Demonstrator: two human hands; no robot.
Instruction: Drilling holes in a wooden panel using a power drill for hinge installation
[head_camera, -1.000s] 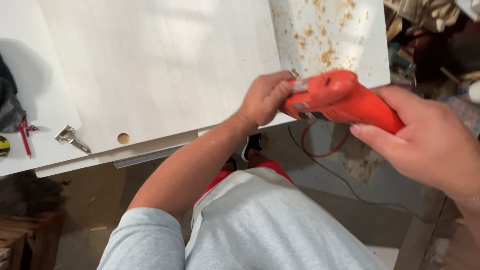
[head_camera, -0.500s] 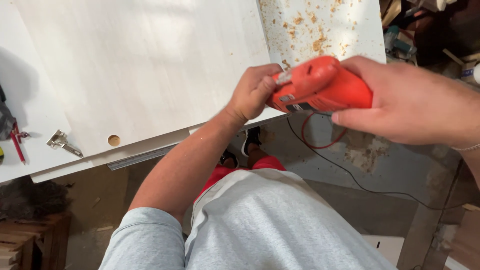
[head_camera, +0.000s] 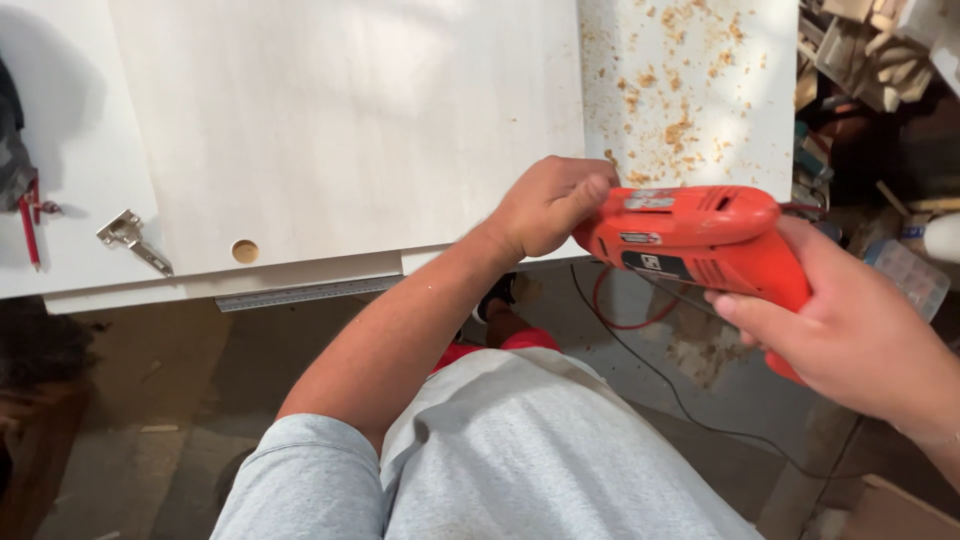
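Bright, dappled sunlight — glare on the white panel (head_camera: 340, 130); dark shadow far left; sharp focus.

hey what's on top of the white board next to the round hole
A metal hinge lies left of the round hole on the white board; sawdust is scattered further right. The left hand covers the orange drill's front end.

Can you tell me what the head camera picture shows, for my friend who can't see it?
A person holds an orange electric drill in the right hand, with the left hand closed around its front end. Beneath lies a white board with a round hole, a metal hinge and scattered sawdust.
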